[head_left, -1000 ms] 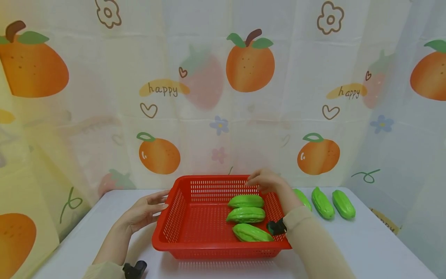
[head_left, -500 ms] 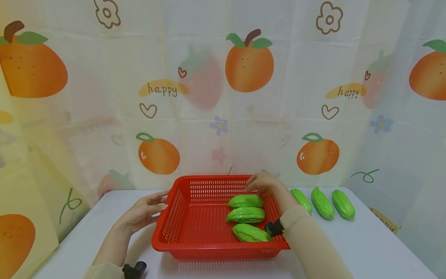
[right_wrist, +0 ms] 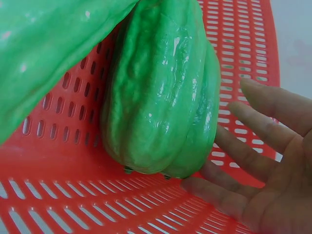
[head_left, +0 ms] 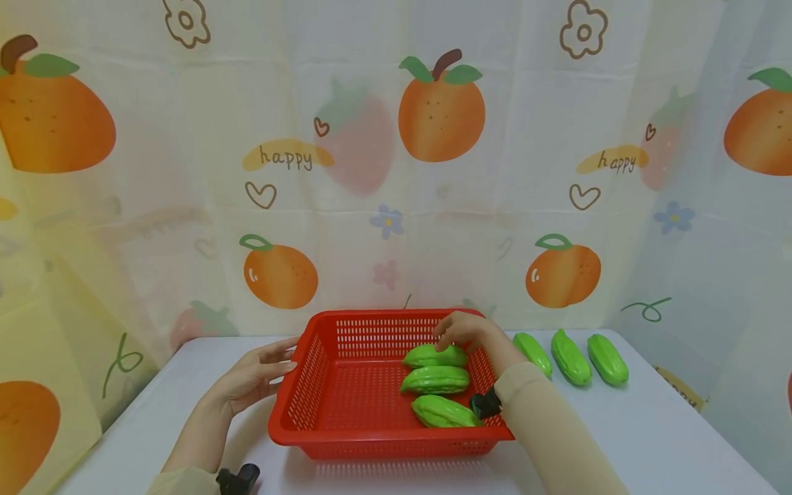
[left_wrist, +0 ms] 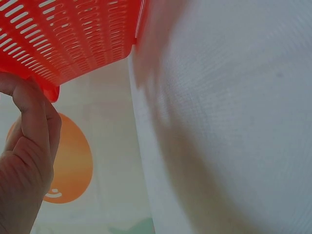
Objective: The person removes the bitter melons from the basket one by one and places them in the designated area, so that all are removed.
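Note:
A red basket [head_left: 359, 395] with slotted walls stands on the white table, holding 3 green ribbed gourds along its right side. Inside its far right part my right hand [head_left: 467, 332] hangs over the far gourd [head_left: 436, 355]. In the right wrist view, the spread fingers [right_wrist: 253, 161] lie beside that gourd, fingertips close to its surface; contact is unclear. The middle gourd [head_left: 436, 379] and the near gourd [head_left: 444, 411] lie in front, the near one partly behind the wrist camera. At the basket's left rim, my left hand [head_left: 250, 378] touches the edge with extended fingers.
On the table [head_left: 637, 433] right of the basket lie 3 more gourds: one beside my right forearm [head_left: 533, 353], a middle one [head_left: 570, 357] and a right one [head_left: 608, 359]. A fruit-printed curtain [head_left: 445, 240] hangs behind the table.
My right hand has come down slightly from above the basket's far wall toward the far gourd. My left hand has stayed at the rim, and the gourds lie as before.

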`<state>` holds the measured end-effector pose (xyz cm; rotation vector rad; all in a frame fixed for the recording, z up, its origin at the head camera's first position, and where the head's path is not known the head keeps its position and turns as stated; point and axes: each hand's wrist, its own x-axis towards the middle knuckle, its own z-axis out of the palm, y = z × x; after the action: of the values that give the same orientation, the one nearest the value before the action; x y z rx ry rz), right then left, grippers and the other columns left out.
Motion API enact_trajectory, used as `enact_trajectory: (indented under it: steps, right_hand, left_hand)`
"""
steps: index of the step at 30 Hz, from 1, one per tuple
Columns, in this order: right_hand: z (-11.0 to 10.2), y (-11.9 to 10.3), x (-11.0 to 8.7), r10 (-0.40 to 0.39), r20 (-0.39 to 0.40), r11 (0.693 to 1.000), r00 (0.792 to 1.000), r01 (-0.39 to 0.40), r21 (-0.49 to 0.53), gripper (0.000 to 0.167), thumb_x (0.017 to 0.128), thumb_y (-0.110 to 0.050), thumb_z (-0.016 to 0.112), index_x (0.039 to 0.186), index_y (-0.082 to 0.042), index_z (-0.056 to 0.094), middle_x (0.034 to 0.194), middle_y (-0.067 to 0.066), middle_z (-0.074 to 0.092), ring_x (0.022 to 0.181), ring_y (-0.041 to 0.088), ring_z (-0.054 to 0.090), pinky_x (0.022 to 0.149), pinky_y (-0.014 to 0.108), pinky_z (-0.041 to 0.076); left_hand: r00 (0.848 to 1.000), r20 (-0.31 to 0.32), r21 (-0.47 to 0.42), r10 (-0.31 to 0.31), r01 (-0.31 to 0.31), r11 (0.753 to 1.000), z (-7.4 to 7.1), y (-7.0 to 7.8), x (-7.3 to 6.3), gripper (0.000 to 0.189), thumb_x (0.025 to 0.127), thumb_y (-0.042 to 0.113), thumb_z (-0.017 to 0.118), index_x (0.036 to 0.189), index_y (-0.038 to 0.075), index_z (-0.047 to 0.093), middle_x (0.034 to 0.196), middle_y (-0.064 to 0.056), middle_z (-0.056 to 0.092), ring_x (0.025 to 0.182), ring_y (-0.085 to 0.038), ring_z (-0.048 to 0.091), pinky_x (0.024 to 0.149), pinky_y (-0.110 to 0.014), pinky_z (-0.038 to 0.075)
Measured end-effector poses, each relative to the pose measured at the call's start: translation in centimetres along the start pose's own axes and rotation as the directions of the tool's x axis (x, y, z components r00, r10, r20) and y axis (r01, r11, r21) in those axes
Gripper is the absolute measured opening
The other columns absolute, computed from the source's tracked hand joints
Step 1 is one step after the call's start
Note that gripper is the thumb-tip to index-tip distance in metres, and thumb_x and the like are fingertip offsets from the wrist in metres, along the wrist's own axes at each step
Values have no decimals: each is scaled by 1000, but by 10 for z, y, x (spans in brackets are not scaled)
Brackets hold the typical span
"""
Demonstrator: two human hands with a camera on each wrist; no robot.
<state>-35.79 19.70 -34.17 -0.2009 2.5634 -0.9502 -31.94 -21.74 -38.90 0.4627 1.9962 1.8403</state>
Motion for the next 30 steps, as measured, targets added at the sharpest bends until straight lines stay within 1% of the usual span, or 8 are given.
enact_trajectory:
  steps: [3, 9, 13, 19, 22, 24, 27, 30]
  right_hand:
    - [1, 1, 0, -1, 1, 1000, 1000, 1, -27, 42, 87, -18, 73, 128, -10, 66, 144, 17, 54, 134, 39, 50, 93, 47, 56]
    - [5, -6, -8, 0, -10, 999, 1000, 0, -32, 42, 88, -8, 68, 131, -7, 64, 144, 17, 55, 134, 38, 51, 98, 51, 53]
    - [7, -6, -9, -6, -7, 998, 1000, 5, -66, 42, 89, -5, 67, 130, -7, 64, 141, 17, 57, 128, 34, 55, 96, 48, 55]
    - [8, -5, -7, -5, 29, 996, 1000, 8, -86, 42, 89, -1, 67, 130, -11, 65, 130, 15, 61, 108, 22, 61, 88, 41, 57]
    - [7, -5, -7, -13, 44, 995, 999, 17, -99, 45, 88, 1, 67, 131, -12, 64, 127, 14, 61, 100, 18, 58, 84, 38, 58]
    - [6, -6, -8, -16, 55, 994, 998, 22, -110, 47, 87, 2, 67, 132, -13, 64, 127, 13, 60, 93, 17, 55, 78, 35, 57]
    - [6, -6, -8, -20, 72, 990, 997, 30, -135, 51, 87, 6, 65, 134, -14, 62, 121, 11, 59, 72, 14, 46, 64, 29, 49]
    - [6, -5, -6, -12, 80, 990, 997, 22, -137, 57, 85, 10, 63, 135, -16, 61, 114, 9, 57, 59, 12, 33, 57, 27, 38]
  left_hand:
    - [1000, 0, -1, 0, 0, 1000, 0, 0, 0, 68, 100, 18, 54, 157, 2, 19, 120, 11, 62, 106, -9, 65, 92, -35, 56]
    - [1000, -1, -1, -1, 1, 1000, 0, 1, 0, 68, 100, 18, 54, 156, 2, 19, 119, 11, 62, 106, -10, 64, 92, -35, 55]
    - [1000, -3, -6, -4, 4, 1000, 0, 1, 0, 68, 100, 18, 55, 156, 2, 20, 119, 11, 63, 105, -10, 65, 92, -35, 56]
    - [1000, 2, -11, 3, -3, 1000, 1, 2, -1, 68, 100, 18, 55, 156, 2, 20, 120, 11, 63, 106, -9, 65, 92, -35, 56]
    - [1000, 3, -12, 4, -4, 1000, 1, 2, -1, 68, 100, 18, 55, 156, 1, 19, 120, 11, 63, 105, -9, 65, 92, -34, 56]
    - [1000, 1, -11, 3, -3, 1000, 1, 2, -1, 69, 100, 18, 55, 156, 1, 19, 119, 11, 63, 105, -9, 65, 92, -34, 56]
    - [1000, -5, -9, -2, 2, 1000, 1, 2, -1, 70, 100, 18, 55, 156, 1, 18, 119, 11, 62, 105, -9, 65, 92, -34, 56]
    - [1000, -11, -6, -7, 6, 1000, 1, 2, -2, 70, 100, 18, 56, 156, 1, 19, 119, 11, 63, 106, -9, 64, 93, -34, 56]
